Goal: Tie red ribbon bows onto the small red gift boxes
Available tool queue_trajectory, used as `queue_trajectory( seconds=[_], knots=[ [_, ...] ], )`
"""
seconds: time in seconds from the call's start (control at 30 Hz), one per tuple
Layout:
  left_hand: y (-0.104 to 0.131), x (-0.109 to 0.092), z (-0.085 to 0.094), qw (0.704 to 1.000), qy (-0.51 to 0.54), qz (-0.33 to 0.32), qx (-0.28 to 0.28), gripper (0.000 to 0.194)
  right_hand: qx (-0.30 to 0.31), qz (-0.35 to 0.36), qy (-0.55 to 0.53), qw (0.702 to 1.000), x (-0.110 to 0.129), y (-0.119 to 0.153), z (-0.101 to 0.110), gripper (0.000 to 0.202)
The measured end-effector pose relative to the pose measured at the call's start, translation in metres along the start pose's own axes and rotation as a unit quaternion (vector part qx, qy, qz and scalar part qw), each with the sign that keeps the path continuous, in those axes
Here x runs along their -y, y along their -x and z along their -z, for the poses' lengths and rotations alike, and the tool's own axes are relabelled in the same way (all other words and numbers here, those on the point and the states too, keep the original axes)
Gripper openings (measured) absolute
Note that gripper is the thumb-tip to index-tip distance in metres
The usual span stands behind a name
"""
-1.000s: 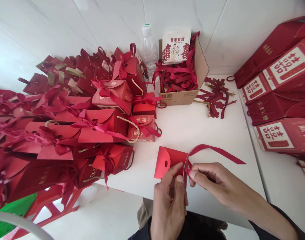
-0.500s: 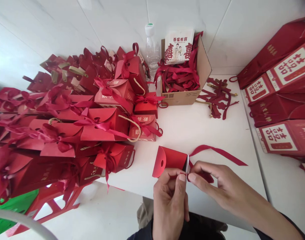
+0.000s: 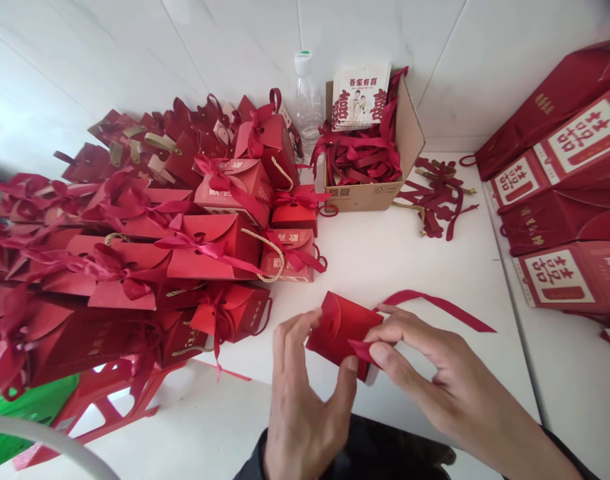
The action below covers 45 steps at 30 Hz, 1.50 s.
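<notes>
A small red box lies on the white table near its front edge, its rounded flap with a hole toward the left. My left hand is beside the box, fingers apart, fingertips at its left side and thumb by the front edge. Between thumb and fingers my right hand pinches the end of a dark red ribbon over the box's right part. The ribbon's other end trails to the right across the table.
Many red gift boxes with bows crowd the left. Behind stand a clear bottle and a cardboard box of ribbons and cards. Ribbon pieces lie beside it. Large red boxes line the right.
My left hand has let go at the box's right edge, moved left and opened. The flap has folded over the box, and the ribbon end in my right hand now lies over it.
</notes>
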<state>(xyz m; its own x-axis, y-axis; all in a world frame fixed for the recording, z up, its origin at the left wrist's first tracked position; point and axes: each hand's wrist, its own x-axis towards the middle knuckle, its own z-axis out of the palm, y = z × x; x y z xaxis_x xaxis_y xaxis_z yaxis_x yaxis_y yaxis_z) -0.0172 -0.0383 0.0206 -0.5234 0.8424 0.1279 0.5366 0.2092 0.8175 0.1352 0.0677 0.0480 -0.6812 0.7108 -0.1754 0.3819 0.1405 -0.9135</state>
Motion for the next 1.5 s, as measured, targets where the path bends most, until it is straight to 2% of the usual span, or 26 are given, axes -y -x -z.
queue_trajectory(
  seconds=[0.03, 0.07, 0.17, 0.27, 0.37, 0.77, 0.93, 1.07, 1.2, 1.3, 1.43, 1.5],
  knots=[
    [-0.002, 0.008, 0.001, 0.999, -0.028, 0.001, 0.015, 0.05, 0.0, -0.02, 0.005, 1.0, 0.0, -0.001, -0.001, 0.026],
    [-0.003, 0.014, 0.002, 0.999, -0.036, 0.017, 0.03, 0.05, 0.0, -0.037, 0.009, 0.999, 0.0, -0.003, -0.002, 0.027],
    [-0.004, 0.025, 0.003, 0.992, 0.038, 0.109, 0.045, 0.032, -0.018, -0.044, 0.028, 0.998, 0.001, -0.01, -0.008, 0.027],
    [0.0, 0.025, 0.003, 0.973, 0.142, 0.175, 0.052, 0.03, -0.04, -0.037, 0.057, 0.997, 0.001, -0.018, -0.016, 0.027],
    [0.004, 0.022, 0.003, 0.962, 0.183, 0.194, 0.061, 0.032, -0.037, -0.04, 0.079, 0.995, 0.001, -0.024, -0.022, 0.027],
    [0.013, 0.022, 0.005, 0.957, 0.196, 0.193, 0.088, 0.034, -0.007, -0.047, 0.11, 0.993, 0.008, -0.029, -0.028, 0.026],
    [0.011, 0.023, 0.007, 0.956, 0.19, 0.208, 0.078, 0.036, -0.008, -0.025, 0.112, 0.993, 0.006, -0.03, -0.032, 0.023],
    [0.003, 0.025, 0.003, 0.955, 0.206, 0.206, 0.049, 0.032, -0.009, -0.007, 0.103, 0.995, 0.004, -0.027, -0.033, 0.024],
    [-0.001, 0.022, 0.01, 0.956, 0.212, 0.2, 0.014, 0.031, -0.078, 0.007, 0.077, 0.994, -0.01, -0.015, -0.024, 0.022],
    [-0.002, 0.016, 0.023, 0.956, 0.219, 0.191, -0.034, 0.028, -0.158, -0.029, 0.072, 0.984, -0.028, -0.003, -0.012, 0.024],
    [-0.005, 0.005, 0.035, 0.968, 0.199, 0.145, -0.055, 0.024, -0.18, -0.1, 0.057, 0.977, -0.039, 0.013, -0.006, 0.029],
    [-0.007, -0.001, 0.039, 0.971, 0.189, 0.115, -0.089, 0.022, -0.185, -0.127, 0.051, 0.973, -0.038, 0.019, -0.007, 0.03]
  ],
)
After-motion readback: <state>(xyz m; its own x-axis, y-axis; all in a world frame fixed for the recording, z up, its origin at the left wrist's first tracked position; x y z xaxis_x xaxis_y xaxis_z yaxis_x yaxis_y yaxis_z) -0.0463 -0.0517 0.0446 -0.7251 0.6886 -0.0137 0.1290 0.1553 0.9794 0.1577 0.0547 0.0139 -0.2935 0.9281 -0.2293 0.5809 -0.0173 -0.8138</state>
